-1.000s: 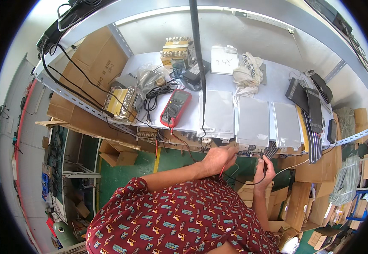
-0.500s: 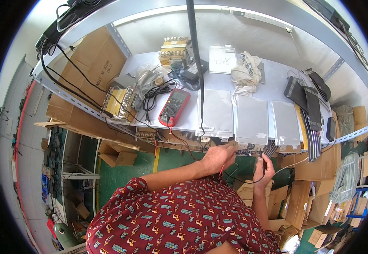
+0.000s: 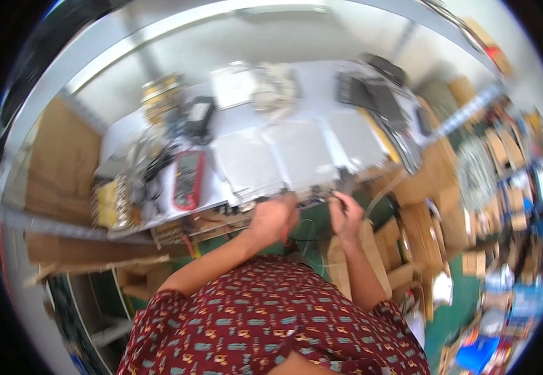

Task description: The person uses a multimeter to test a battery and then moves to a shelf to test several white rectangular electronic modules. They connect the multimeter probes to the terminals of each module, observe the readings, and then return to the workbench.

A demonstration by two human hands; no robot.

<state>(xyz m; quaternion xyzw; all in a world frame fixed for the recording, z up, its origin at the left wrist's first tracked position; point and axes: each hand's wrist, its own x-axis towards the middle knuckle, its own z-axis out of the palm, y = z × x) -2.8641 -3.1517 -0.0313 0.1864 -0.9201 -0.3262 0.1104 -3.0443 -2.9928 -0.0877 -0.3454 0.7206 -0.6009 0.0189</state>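
**Hands.** Your left hand (image 3: 276, 217) sits curled at the near edge of the white sheet-covered surface (image 3: 321, 94), fingers folded down over something small there. The frame is blurred, so you cannot tell what it clamps, if anything. Your right hand (image 3: 346, 215) is pinched together on a thin dark wire (image 3: 309, 240) that loops down below the edge; its upper end is lost in blur.

**Work piece.** Small dark circuit parts at the surface's front lip (image 3: 312, 199), between your two hands, just beside both.

**Risks.**
- The wire hangs in a slack loop off the edge — a tug from your right hand would likely pull whatever it joins off the lip.
- Your work sits right at the lip, so a slip could drop small parts onto the cardboard boxes (image 3: 409, 231) below.
- The red-cased handheld multimeter (image 3: 188, 179), with black leads tangled by it, lies near your left forearm; a sweep of the elbow could drag it.

**Surface.** Three pale flat panels side by side (image 3: 296, 150), a yellow-and-metal wound transformer block (image 3: 110, 203) at the left end, a dark ribbed slab (image 3: 371, 94) at the far right, pale bundles further back.

**Room.** Grey metal shelf frame (image 3: 159, 37) overhead, brown cardboard on the left, green floor (image 3: 465, 300), cluttered stock to your right — too blurred to itemise.
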